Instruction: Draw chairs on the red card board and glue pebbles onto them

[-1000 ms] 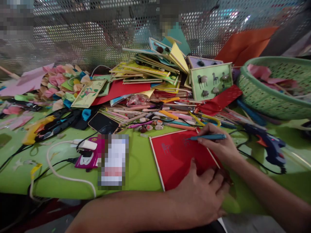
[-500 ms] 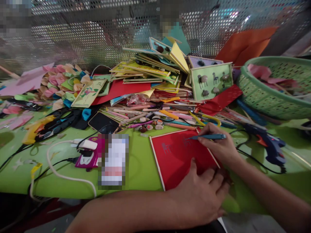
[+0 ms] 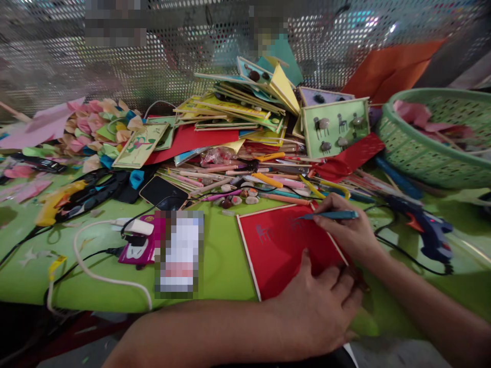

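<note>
A red card [image 3: 282,245] with pale stick edging lies on the green table [image 3: 226,260] in front of me. My right hand [image 3: 347,230] is closed round a blue pen [image 3: 330,215], its tip touching the card near the top edge. A small drawn chair shape shows on the card's upper left. My left hand [image 3: 320,306] lies flat with fingers stretched out on the card's near corner, pressing it down.
A heap of cards, sticks and pens [image 3: 245,128] fills the table's back. A green basket [image 3: 437,138] stands at right, a blue glue gun [image 3: 425,227] beside my right wrist. A phone [image 3: 163,193], cables, a yellow glue gun [image 3: 57,202] and paper flowers [image 3: 99,133] lie at left.
The pen tip has shifted very slightly on the card. Both hands stay in place.
</note>
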The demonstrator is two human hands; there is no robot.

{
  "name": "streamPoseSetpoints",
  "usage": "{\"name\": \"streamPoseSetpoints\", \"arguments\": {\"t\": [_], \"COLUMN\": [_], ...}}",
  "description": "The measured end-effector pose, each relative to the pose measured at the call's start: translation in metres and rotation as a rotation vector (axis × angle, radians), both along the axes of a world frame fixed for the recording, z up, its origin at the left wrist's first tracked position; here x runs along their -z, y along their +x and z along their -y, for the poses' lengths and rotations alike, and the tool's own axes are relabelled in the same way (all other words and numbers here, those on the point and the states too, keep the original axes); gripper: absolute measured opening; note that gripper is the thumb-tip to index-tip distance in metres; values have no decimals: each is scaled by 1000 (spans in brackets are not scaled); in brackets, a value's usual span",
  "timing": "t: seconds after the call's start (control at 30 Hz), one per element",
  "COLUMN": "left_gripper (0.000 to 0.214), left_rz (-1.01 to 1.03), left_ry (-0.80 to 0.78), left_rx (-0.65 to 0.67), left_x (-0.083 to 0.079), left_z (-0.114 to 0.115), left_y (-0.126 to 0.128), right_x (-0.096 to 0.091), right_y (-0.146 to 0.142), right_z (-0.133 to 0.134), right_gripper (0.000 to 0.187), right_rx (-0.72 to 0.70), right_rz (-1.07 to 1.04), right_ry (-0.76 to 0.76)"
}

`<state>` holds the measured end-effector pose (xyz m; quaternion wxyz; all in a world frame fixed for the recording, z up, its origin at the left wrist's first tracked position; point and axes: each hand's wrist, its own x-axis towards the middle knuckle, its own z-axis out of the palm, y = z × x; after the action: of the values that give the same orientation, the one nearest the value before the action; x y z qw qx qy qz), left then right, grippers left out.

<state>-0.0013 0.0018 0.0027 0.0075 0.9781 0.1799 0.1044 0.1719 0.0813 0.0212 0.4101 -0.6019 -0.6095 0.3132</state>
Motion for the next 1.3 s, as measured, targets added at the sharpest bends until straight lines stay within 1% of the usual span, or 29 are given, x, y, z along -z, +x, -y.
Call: {"name": "streamPoseSetpoints", "arguments": {"t": [0.23, 0.53, 0.73, 0.83, 0.9, 0.93, 1.0, 1.03, 1.07, 1.13, 1.17, 1.23, 1.3], "left_gripper": [57, 57, 57, 61, 60, 58, 46, 38, 34, 26, 22, 17, 17], "left_rz": [17, 7, 17, 49, 112, 140, 204, 216, 218, 231, 247, 304, 323], "left_ry": [-18, -21, -56, -104, -145, -169, -215, -233, -236, -212, -199, -167, -201], "left_rx": [-7, -1, -7, -1, -2, -1, -26, -48, -83, -250, -327, -514, -653], "left_x": [2, -1, -1, -8, -17, -22, -36, -43, -51, -61, -64, -63, -53], "left_z": [1, -1, 0, -1, -5, -9, -22, -30, -39, -56, -64, -73, -73], "left_y": [2, 1, 0, -3, -4, -4, -7, -10, -16, -34, -46, -72, -97], "right_x": [-1, -9, -1, 5, 9, 10, 12, 13, 13, 13, 12, 10, 7], "right_y": [2, -1, 6, 8, 9, 9, 9, 9, 9, 10, 10, 10, 9], "right_z": [0, 1, 2, 1, -1, -2, -4, -4, -5, -5, -6, -7, -9], "right_gripper": [10, 10, 9, 11, 14, 15, 17, 17, 17, 16, 16, 15, 15], "right_rx": [-4, -22, -53, -31, -22, -28, -51, -63, -75, -88, -93, -99, -103], "right_rz": [-12, -34, -40, -110, -161, -183, -213, -220, -223, -228, -236, -262, -279], "right_ry": [-17, -43, -73, -30, -14, -20, -38, -47, -54, -59, -70, -111, -157]}}
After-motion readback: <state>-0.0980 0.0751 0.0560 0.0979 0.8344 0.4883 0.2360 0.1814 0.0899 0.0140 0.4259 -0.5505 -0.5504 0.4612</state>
